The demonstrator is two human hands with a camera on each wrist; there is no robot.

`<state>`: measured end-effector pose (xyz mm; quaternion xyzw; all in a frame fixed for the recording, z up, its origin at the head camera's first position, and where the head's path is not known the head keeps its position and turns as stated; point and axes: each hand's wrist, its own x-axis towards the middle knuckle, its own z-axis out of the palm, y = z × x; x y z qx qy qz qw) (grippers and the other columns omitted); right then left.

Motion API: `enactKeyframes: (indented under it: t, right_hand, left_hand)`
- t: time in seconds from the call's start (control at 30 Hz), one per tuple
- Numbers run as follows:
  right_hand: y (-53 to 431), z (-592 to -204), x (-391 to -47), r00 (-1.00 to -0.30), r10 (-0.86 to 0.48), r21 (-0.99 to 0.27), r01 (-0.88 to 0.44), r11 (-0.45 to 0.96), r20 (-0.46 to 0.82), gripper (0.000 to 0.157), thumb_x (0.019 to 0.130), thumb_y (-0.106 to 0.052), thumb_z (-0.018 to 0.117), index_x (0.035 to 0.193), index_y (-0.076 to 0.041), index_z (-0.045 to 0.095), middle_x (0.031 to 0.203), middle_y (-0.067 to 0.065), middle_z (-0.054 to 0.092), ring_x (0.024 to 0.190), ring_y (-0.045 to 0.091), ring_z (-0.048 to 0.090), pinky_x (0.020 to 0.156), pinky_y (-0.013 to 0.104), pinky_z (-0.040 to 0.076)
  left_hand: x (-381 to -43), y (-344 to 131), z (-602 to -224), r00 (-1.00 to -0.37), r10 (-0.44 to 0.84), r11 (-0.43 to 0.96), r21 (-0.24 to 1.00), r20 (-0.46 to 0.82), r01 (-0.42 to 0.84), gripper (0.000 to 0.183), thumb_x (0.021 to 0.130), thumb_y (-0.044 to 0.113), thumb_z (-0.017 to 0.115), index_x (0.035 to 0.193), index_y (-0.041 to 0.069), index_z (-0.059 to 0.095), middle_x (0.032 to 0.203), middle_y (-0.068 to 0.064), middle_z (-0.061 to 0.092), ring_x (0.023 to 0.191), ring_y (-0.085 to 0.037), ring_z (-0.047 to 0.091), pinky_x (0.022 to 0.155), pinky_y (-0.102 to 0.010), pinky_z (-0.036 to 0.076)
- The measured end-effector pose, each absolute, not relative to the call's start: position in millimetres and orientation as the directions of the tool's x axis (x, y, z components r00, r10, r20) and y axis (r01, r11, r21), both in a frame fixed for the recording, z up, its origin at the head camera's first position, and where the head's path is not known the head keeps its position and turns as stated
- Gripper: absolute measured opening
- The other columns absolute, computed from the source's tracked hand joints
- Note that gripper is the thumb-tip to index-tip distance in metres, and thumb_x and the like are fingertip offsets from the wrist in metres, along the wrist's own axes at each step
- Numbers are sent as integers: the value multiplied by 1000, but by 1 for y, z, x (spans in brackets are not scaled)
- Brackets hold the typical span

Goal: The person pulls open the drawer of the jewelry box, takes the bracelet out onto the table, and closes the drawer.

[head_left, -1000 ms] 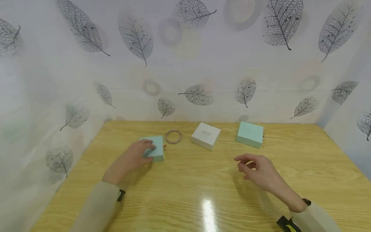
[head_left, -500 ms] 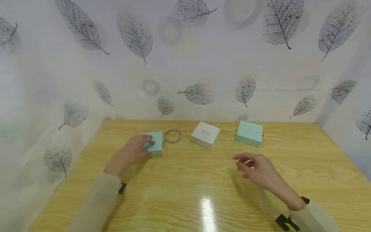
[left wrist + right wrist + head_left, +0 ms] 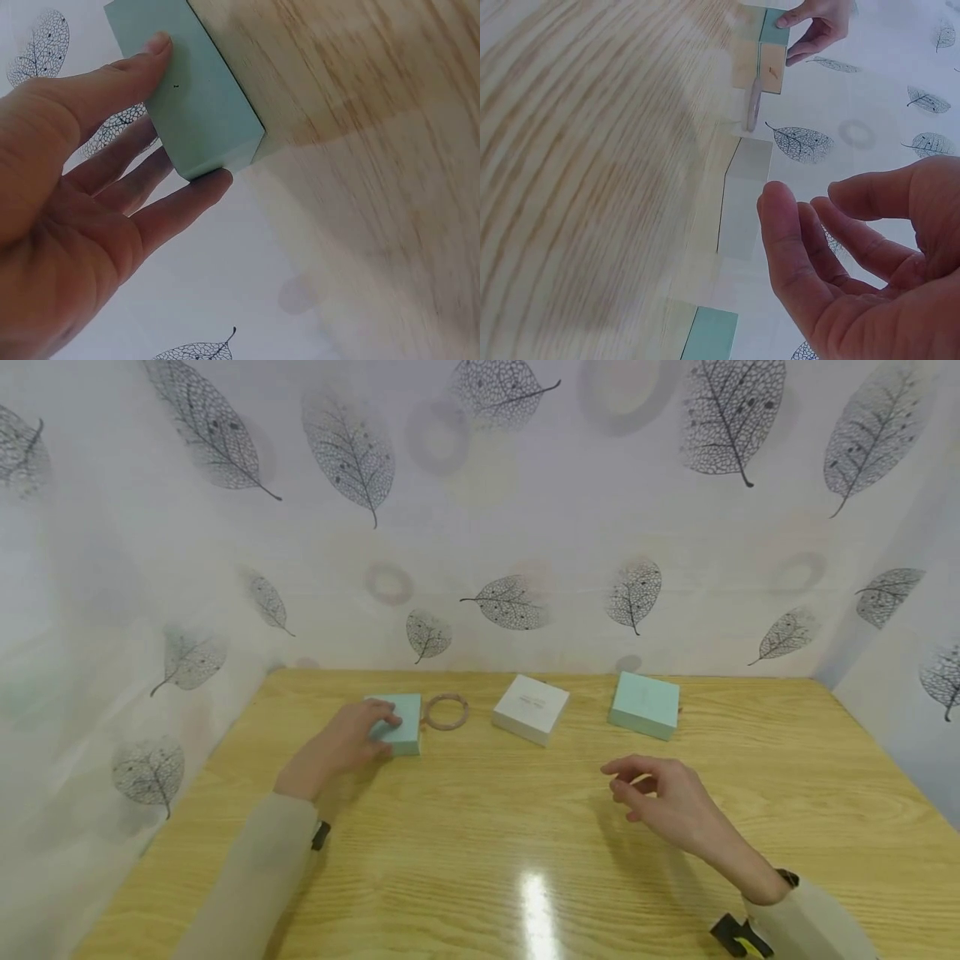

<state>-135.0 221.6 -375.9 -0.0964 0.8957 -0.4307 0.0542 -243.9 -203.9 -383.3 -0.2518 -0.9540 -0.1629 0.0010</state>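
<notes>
The left hand (image 3: 341, 739) pinches the green box (image 3: 406, 727) between thumb and fingers. The box is on the table (image 3: 450, 827), farther back than a second ago, and now right beside the pink ring (image 3: 447, 727). The right hand (image 3: 663, 797) stays over the table, fingers loosely bent, thumb apart. The white box (image 3: 531, 703) and other green box (image 3: 647, 700) stay put.

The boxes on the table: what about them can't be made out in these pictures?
White box: lettering on top, head view, too small to read.
Left teal box: part of its top, head view, covered by the left hand's grip.
Right teal box: right wrist view, cut off by the bottom edge.
</notes>
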Motion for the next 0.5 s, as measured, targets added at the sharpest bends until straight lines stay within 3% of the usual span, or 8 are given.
enactKeyframes:
  t: [0.5]
  right_hand:
    - [219,-379,-135,-976,-219,-795,-114,596,-24,26,100,-9,64,123,0,69,109,16,72,84,21,73,62,29,61]
  left_hand:
    - [-255,-205,-382,-897,441,829,369,30,420,38,87,8,77,123,-2,68,146,-29,54,137,-50,48,118,-62,35]
